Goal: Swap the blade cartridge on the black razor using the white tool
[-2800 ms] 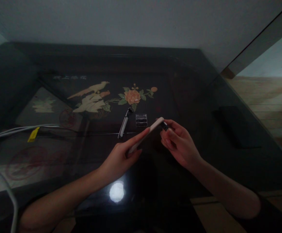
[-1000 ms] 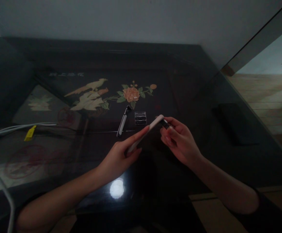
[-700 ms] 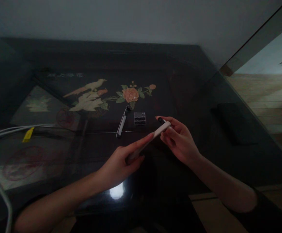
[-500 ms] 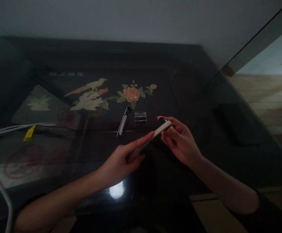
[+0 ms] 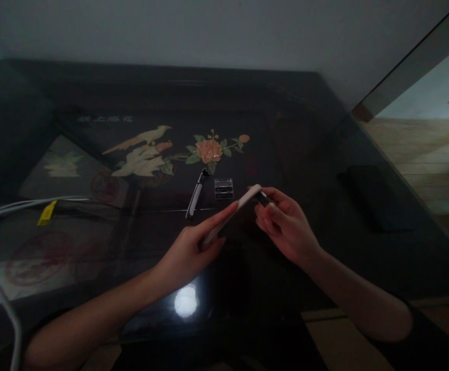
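My left hand [image 5: 191, 252] is closed round the lower part of a white razor handle [image 5: 248, 195], which slants up to the right. The fingers of my right hand [image 5: 288, 224] pinch a small black razor head [image 5: 262, 199] right beside the handle's upper end. Whether the head and handle are joined I cannot tell. Beyond my hands, a second razor [image 5: 195, 198], white and black, lies on the table with its head pointing away. To its right sits a small clear case [image 5: 223, 189] with black blade cartridges in it.
The dark glass-topped table [image 5: 305, 139] shows a bird-and-flower picture. At the right lies a flat black object [image 5: 375, 198]. White cables [image 5: 35, 204] with a yellow tag [image 5: 47, 212] run in from the left. A wall [image 5: 162, 31] stands behind the table.
The white handle has shifted slightly left and down with my left hand. Its upper end has moved off my right fingertips, and more of the black razor head shows.
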